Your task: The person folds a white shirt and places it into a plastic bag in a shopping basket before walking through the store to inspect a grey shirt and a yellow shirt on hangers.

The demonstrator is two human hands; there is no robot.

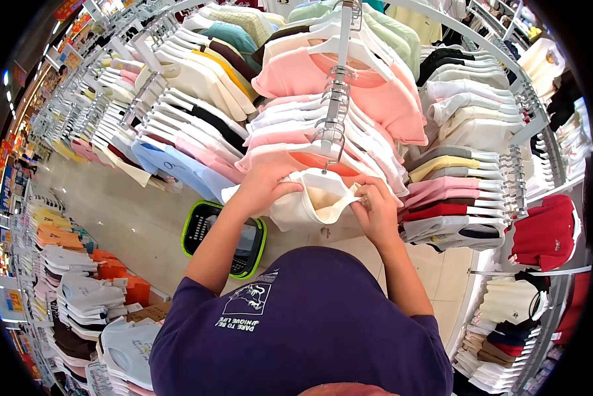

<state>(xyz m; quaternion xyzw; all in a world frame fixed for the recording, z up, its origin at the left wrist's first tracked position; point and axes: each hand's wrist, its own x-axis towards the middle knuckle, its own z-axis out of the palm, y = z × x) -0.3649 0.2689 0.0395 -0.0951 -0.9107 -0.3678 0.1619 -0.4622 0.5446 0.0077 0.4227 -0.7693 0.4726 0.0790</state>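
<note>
A cream T-shirt (290,212) hangs on a white hanger (321,179) at the front end of the metal rail (339,72). Its neckline gapes toward me, showing the inside. My left hand (265,188) is closed on the shirt's left shoulder, thumb on top and the other fingers partly hidden. On the other side, my right hand (375,210) pinches the fabric at the edge of the neckline. Directly behind this shirt hangs a coral-pink top (270,158), followed by more white and pink tops on the same rail.
A black shopping basket with a lime-green rim (263,245) stands on the tiled floor (131,214) to the left. Racks of light-coloured shirts (191,129) flank the rail, with grey and red tops (451,204) at right. A red shirt (544,231) hangs farther right.
</note>
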